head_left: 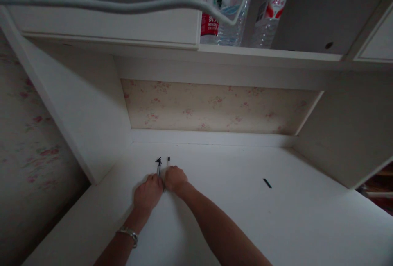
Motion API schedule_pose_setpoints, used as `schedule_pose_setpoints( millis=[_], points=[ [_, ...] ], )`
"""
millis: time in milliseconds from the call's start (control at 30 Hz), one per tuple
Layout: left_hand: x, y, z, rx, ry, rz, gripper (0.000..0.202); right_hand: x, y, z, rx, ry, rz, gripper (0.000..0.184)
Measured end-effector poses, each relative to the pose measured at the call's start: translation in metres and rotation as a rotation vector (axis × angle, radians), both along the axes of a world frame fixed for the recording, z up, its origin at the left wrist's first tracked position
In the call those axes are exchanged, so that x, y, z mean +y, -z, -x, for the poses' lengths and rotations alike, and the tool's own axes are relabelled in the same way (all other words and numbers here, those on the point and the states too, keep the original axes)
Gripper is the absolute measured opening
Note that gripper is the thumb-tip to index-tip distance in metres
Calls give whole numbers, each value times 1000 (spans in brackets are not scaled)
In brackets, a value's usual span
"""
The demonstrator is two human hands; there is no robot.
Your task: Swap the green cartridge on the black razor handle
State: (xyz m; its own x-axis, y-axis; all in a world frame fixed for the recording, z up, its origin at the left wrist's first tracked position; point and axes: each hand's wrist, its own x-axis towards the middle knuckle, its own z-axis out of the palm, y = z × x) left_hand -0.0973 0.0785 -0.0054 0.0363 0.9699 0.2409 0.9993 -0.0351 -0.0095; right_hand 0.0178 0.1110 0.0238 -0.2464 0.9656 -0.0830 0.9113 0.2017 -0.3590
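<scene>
My left hand (149,192), with a silver bracelet (129,233) at the wrist, rests low over the white desktop with its fingers closed. From its fingertips rises a thin metallic rod with a black angled head (158,161). Close beside it, almost touching, is my right hand (175,178), curled with the fingers bent inward. A thin pale stick with a black tip (168,159) sticks out past its knuckles. Between the hands, a small part near the fingertips is too small to make out. The fingers hide the lower ends of both sticks.
To the right, a small dark strip (267,183) lies on the white desktop (227,217). Side panels and a wallpapered back panel (215,108) enclose the desk. Plastic bottles (270,16) stand on the shelf above. A pale cable (123,7) crosses the top of the view.
</scene>
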Motion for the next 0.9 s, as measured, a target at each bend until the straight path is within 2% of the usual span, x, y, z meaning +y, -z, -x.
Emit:
schedule_pose_setpoints(
  millis=[100,167,267,367,467,533,600,700,800,900],
  points=[
    [0,-1,0,-23,-7,-8,39,-4,-6,-33,-34,58,-75,32],
    [0,-2,0,-36,-3,3,38,-3,-11,-71,-56,105,-100,34],
    [-1,-4,-1,-38,1,18,37,0,-22,-150,-75,170,-97,31],
    [-3,-5,-1,-33,-8,22,38,-7,-31,-240,-76,253,-63,36],
    [-3,-6,-2,-54,-34,34,39,-31,-33,-319,-59,325,28,47],
    [-2,-7,-2,-77,-40,56,37,-52,-28,-359,-37,349,90,55],
    [-2,-8,-3,-91,-30,77,36,-72,-21,-386,-17,361,133,63],
    [-2,-9,-5,-90,-49,73,38,-90,-6,-408,9,364,145,69],
    [-3,-10,-6,-88,-77,54,38,-91,7,-416,46,340,99,67],
    [-5,-10,-5,-92,-52,44,33,-84,14,-419,72,326,65,64]
  ],
)
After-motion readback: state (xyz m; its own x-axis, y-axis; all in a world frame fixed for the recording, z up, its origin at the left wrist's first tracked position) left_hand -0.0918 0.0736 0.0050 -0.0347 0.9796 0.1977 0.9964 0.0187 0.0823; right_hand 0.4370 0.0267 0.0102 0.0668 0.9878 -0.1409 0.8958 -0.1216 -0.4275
